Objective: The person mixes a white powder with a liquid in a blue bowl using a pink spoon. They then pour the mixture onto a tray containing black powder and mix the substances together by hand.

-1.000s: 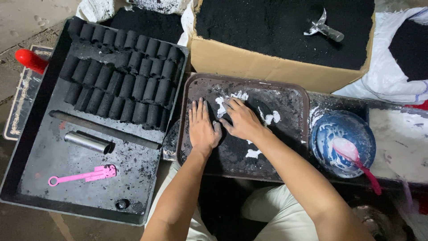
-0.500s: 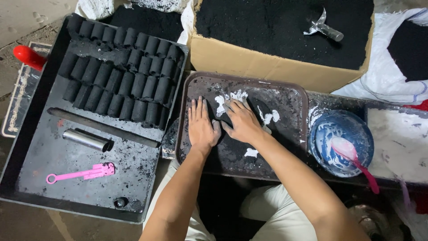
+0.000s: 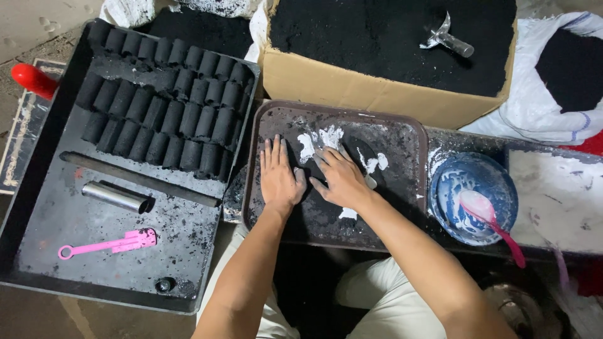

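- At the centre of the view, the left hand lies flat, palm down and fingers straight and close together, on the brown tray.
- Just beside it at 3 o'clock, the right hand also presses palm down with fingers spread, over a dark mound of black paste streaked with white smears; neither hand grips anything.
- At 3 o'clock from the tray stands a blue bowl with a pink spoon resting in it.
- At 12 o'clock, a cardboard box holds black powder, with a metal scoop lying on top.
- At 9 o'clock, a large black tray carries rows of black cylinders, a metal tube, a dark rod and a pink tool.
- At 10 o'clock, beyond that tray's edge, a red handle shows.
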